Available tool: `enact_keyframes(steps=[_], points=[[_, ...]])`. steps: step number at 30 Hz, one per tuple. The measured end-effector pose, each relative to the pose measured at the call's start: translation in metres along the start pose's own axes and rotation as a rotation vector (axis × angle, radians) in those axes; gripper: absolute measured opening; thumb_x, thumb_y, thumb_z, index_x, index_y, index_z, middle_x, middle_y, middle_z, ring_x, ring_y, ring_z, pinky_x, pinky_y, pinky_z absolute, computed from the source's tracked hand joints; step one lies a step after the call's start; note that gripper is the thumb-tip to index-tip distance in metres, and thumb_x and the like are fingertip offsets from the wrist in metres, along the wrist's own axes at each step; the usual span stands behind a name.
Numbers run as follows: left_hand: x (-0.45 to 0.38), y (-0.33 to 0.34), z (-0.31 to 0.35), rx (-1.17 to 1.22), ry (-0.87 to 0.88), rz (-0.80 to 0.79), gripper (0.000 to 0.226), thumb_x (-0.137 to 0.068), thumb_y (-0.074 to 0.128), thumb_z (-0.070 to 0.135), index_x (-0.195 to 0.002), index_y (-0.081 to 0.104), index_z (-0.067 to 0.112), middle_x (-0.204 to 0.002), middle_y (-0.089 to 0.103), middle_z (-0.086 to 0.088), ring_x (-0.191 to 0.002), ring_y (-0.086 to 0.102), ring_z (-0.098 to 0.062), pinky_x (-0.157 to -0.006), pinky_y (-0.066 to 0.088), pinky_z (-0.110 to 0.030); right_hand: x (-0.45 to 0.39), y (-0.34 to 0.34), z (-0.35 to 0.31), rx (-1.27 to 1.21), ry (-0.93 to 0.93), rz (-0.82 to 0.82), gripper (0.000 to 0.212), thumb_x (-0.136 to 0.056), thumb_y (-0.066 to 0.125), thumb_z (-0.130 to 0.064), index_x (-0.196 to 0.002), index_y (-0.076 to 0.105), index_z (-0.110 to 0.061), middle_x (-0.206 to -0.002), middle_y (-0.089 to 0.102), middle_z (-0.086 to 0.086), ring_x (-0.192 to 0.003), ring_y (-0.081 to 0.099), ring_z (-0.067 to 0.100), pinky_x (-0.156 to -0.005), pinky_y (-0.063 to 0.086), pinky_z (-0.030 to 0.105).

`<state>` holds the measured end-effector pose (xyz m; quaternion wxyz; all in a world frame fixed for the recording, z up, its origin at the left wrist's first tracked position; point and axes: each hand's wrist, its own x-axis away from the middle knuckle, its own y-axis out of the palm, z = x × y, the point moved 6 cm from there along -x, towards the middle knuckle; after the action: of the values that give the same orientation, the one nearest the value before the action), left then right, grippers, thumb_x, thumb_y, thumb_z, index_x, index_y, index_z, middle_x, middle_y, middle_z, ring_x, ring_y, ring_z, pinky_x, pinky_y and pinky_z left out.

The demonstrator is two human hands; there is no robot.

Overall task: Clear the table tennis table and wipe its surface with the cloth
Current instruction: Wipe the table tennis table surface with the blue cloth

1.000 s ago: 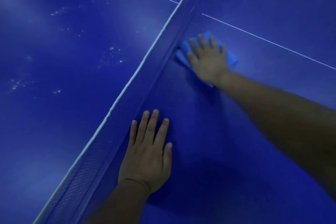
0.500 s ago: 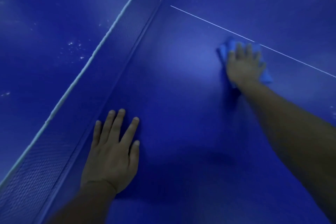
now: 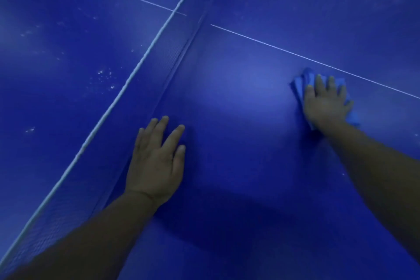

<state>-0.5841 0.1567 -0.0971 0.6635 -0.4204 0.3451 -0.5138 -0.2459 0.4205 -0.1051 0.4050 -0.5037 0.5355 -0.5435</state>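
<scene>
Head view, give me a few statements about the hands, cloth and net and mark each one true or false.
1. The right hand presses the cloth flat on the table. True.
2. The left hand holds a paddle. False: it lies flat on the bare table, fingers straight, holding nothing.
3. The cloth touches the net. False: it lies well apart from the net, just short of the white line.
4. White specks show on the far side of the net. True.
5. Both hands are on the same side of the net. True.
</scene>
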Motion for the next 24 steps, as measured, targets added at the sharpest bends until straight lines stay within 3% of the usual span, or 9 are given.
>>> enact_keyframes(steps=[2, 5, 10, 14, 17, 21, 24], points=[[-0.009, 0.013, 0.004, -0.057, -0.006, -0.068, 0.064, -0.098, 0.013, 0.053, -0.154, 0.031, 0.027, -0.165, 0.017, -0.007, -0.153, 0.001, -0.022, -0.124, -0.005, -0.041, 0.012, 0.003, 0.001, -0.027, 0.033, 0.007, 0.056, -0.104, 0.023, -0.049, -0.157, 0.021, -0.031, -0.167, 0.011, -0.001, -0.152, 0.007, 0.032, -0.117, 0.007, 0.064], [-0.012, 0.022, -0.001, -0.102, -0.024, -0.078, 0.063, -0.099, 0.01, 0.055, -0.156, 0.022, 0.031, -0.166, 0.008, -0.004, -0.153, -0.009, -0.019, -0.122, -0.008, -0.042, 0.04, 0.02, -0.062, 0.044, -0.203, 0.049, 0.058, -0.103, 0.02, -0.051, -0.157, 0.024, -0.031, -0.166, 0.016, 0.0, -0.151, 0.011, 0.034, -0.116, 0.01, 0.065], [-0.015, 0.023, -0.002, -0.118, -0.013, -0.074, 0.055, -0.101, 0.025, 0.046, -0.154, 0.032, 0.03, -0.165, 0.018, -0.005, -0.154, 0.002, -0.022, -0.121, 0.002, -0.043, 0.107, 0.038, -0.211, 0.032, -0.717, 0.017, 0.071, -0.092, 0.006, -0.057, -0.155, 0.03, -0.035, -0.165, 0.02, -0.002, -0.152, 0.012, 0.033, -0.117, 0.006, 0.064], [-0.018, 0.026, -0.003, -0.174, -0.027, -0.099, 0.054, -0.1, 0.029, 0.046, -0.15, 0.039, 0.03, -0.162, 0.027, -0.006, -0.152, 0.014, -0.024, -0.118, 0.01, -0.046, 0.084, 0.041, -0.277, 0.022, -0.935, -0.054, 0.071, -0.091, 0.005, -0.059, -0.154, 0.029, -0.037, -0.165, 0.018, -0.005, -0.153, 0.01, 0.029, -0.119, 0.004, 0.061], [-0.017, 0.027, -0.003, -0.175, -0.012, -0.118, 0.053, -0.1, 0.031, 0.046, -0.149, 0.04, 0.03, -0.161, 0.028, -0.007, -0.151, 0.016, -0.025, -0.118, 0.009, -0.046, 0.012, 0.033, -0.29, 0.094, -0.898, -0.026, 0.074, -0.09, 0.003, -0.061, -0.155, 0.028, -0.034, -0.165, 0.019, -0.001, -0.151, 0.014, 0.032, -0.117, 0.011, 0.061], [-0.017, 0.026, -0.004, -0.196, -0.023, -0.13, 0.053, -0.104, 0.017, 0.049, -0.15, 0.036, 0.032, -0.162, 0.025, -0.006, -0.152, 0.014, -0.025, -0.118, 0.01, -0.046, -0.048, 0.024, -0.272, 0.056, -0.575, -0.055, 0.057, -0.104, 0.018, -0.052, -0.158, 0.018, -0.033, -0.167, 0.009, -0.002, -0.153, 0.005, 0.032, -0.118, 0.005, 0.062], [-0.018, 0.027, -0.004, -0.185, -0.007, -0.13, 0.054, -0.098, 0.032, 0.045, -0.149, 0.039, 0.029, -0.161, 0.027, -0.008, -0.151, 0.017, -0.026, -0.117, 0.012, -0.047, 0.018, 0.033, -0.29, 0.048, -0.745, 0.013, 0.063, -0.099, 0.011, -0.054, -0.156, 0.026, -0.031, -0.166, 0.016, 0.002, -0.152, 0.009, 0.035, -0.117, 0.006, 0.064]])
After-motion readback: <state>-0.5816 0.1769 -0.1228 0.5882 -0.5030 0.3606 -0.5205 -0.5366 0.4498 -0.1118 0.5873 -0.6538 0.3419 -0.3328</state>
